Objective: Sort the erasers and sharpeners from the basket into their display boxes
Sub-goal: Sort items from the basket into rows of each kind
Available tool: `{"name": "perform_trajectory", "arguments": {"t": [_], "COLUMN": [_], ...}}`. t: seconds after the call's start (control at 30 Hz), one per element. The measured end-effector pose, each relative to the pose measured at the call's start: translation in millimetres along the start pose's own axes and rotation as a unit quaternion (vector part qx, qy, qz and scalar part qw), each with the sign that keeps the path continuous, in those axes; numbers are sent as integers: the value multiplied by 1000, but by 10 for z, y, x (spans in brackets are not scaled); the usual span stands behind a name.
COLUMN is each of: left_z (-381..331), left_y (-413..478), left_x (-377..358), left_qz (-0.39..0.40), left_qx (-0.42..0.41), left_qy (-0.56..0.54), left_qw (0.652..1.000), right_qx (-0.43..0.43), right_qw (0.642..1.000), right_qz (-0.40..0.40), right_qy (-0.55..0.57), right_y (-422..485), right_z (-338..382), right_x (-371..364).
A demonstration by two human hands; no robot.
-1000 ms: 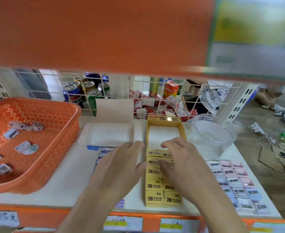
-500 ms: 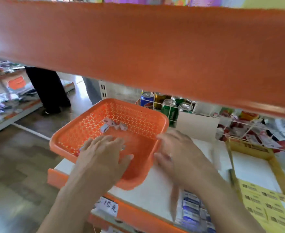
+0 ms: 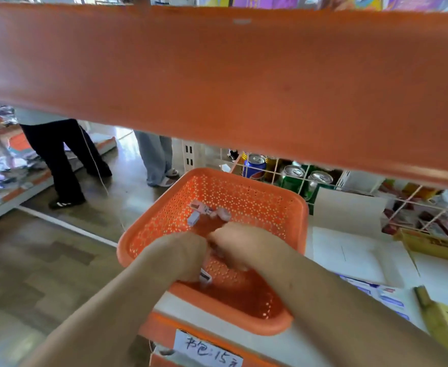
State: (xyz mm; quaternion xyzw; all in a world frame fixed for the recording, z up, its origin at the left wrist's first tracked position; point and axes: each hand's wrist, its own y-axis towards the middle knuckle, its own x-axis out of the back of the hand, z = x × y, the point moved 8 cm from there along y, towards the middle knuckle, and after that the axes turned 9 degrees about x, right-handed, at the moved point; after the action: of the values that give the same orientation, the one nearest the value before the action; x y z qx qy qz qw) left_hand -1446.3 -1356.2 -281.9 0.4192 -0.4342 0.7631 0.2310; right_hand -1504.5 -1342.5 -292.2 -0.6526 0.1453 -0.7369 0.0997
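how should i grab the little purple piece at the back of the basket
Pinch its two long sides from straight above: the purple piece lies flat on the basket floor, and pink pieces crowd its far end, so the sides look freest.

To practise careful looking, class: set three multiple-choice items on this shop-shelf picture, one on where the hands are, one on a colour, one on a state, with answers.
1. The left hand and right hand are: A over the floor; B inside the basket; C on the yellow box.
2. The basket is: A blue; B green; C orange.
3. The drink cans behind it are: A upright; B crushed; C on their sides.
Answers: B, both hands lie within its walls; C, its perforated plastic is orange; A, their round tops face up.
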Motion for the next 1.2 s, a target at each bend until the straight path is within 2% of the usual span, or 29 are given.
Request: {"name": "perform_trajectory", "arguments": {"t": [0.1,0.2,0.27,0.4,0.47,0.6,0.7,0.9,1.07,1.13,1.2], "left_z": [22,36,52,176,127,-41,-278,-1216,-2071,-2470,-2858], "left_y": [60,72,34,-88,-194,-420,-577,-714,-829,-848,-866], "left_x": [-59,6,119,379,538,901,1150,1354,1341,1318,1279], "left_qz": [9,-32,-85,-181,-219,-290,-346,-329,-296,-280,-265], "left_qx": [17,5,-14,-35,-56,-92,-109,-181,-194,-199,-200], "left_qy": [-46,-131,-186,-368,-401,-442,-429,-463,-501,-507,-490], "left_qw": [999,991,979,912,888,844,827,803,790,791,806], "right_qx": [-19,-35,-48,-57,-57,-101,-137,-181,-191,-214,-223], "right_qw": [1000,999,995,951,924,889,867,836,811,791,782], "right_qz": [-24,-31,-86,-281,-341,-389,-415,-462,-467,-460,-466], "right_qy": [-1,10,31,113,163,217,241,233,296,341,348], "right_y": [-28,-126,-235,-616,-885,-1521,-1998,-2874,-3600,-3879,-4134], "right_z": [-67,-127,-172,-236,-282,-464,-648,-1023,-1372,-1553,-1703], "right_x": [-15,48,207,614,684,636,486,112,-234,-423,-565]}}
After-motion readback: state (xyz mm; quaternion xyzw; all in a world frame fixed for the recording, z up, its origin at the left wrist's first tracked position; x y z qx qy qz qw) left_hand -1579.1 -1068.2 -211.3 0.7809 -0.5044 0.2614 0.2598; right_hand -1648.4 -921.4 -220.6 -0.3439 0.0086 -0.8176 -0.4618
